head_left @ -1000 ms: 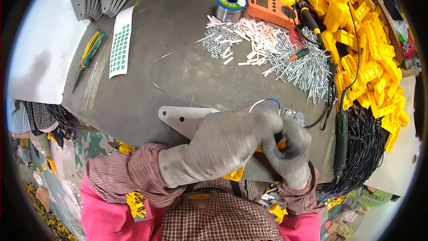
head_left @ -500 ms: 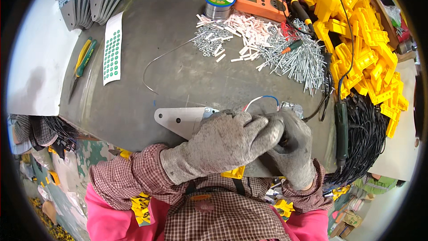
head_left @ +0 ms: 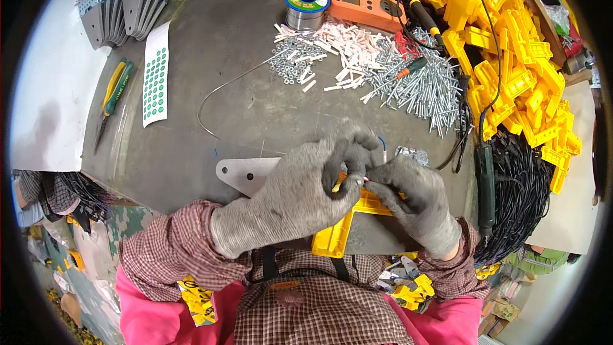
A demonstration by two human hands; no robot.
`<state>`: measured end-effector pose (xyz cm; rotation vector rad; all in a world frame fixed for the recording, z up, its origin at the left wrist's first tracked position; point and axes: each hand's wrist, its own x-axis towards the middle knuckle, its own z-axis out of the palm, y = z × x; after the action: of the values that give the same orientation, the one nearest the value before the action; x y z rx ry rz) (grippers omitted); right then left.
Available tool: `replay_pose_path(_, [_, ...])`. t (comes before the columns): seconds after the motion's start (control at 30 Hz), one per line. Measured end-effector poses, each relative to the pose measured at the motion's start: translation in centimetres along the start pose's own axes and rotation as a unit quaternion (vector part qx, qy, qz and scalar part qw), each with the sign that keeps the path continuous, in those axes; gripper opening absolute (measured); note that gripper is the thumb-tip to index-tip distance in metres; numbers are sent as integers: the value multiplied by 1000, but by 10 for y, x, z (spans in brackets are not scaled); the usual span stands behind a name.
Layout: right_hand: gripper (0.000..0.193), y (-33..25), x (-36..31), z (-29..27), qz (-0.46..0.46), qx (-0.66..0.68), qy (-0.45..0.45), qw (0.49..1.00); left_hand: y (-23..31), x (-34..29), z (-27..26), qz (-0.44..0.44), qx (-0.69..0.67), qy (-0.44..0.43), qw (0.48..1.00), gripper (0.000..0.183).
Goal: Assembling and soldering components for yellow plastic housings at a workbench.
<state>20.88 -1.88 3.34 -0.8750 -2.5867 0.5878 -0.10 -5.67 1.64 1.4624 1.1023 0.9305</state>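
Note:
Grey work gloves cover both of my hands, which meet over the table's near edge. My left hand (head_left: pixel 306 176) is closed, its thumb and fingers pinched together at a thin white and red wire end (head_left: pixel 364 179). From the other side my right hand (head_left: pixel 415 195) pinches at the same small piece; its fingertips nearly touch the left ones. A short blue wire (head_left: pixel 382 143) rises behind the fingers. Below my hands lies a yellow plastic housing (head_left: pixel 333 236), partly covered by them. A flat grey metal plate (head_left: pixel 246 174) with holes sticks out from under the left hand.
Solder spool (head_left: pixel 306 9), orange meter (head_left: pixel 365 5), white sleeves (head_left: pixel 348 48), nuts (head_left: pixel 294 64) and screws (head_left: pixel 428 89) lie at the back. Yellow housings (head_left: pixel 511 70) and black cables (head_left: pixel 520 198) pile up right. Pliers (head_left: pixel 115 96) and a sticker sheet (head_left: pixel 155 76) lie left.
My hands have turned, bringing their fingertips together with a small white and red end showing between them. More of the yellow housing is visible. The view has shifted slightly.

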Motion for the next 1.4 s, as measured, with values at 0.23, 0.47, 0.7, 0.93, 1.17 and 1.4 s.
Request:
replay_pose_path(0.23, [13, 5, 5, 5, 252, 424, -64, 867, -11, -12, 2, 163, 270, 19, 949, 43])
replay_pose_path(0.47, [9, 5, 0, 4, 225, 329, 1, 917, 16, -20, -44, 137, 493, -25, 859, 44])
replay_pose_path(0.7, [28, 91, 49, -52, 201, 90, 210, 953, 2, -66, -150, 27, 549, 7, 835, 20])
replay_pose_path(0.93, [37, 163, 142, -53, 81, -101, 167, 977, 24, 3, -36, 208, 163, -29, 964, 20])
replay_pose_path(1.17, [31, 119, 96, -71, 6, 119, 428, 896, -20, 13, -22, 85, 28, 90, 992, 16])
replay_pose_path(1.4, [32, 113, 43, -45, 180, 510, 314, 780, -24, 22, -18, 14, -128, 20, 991, 22])
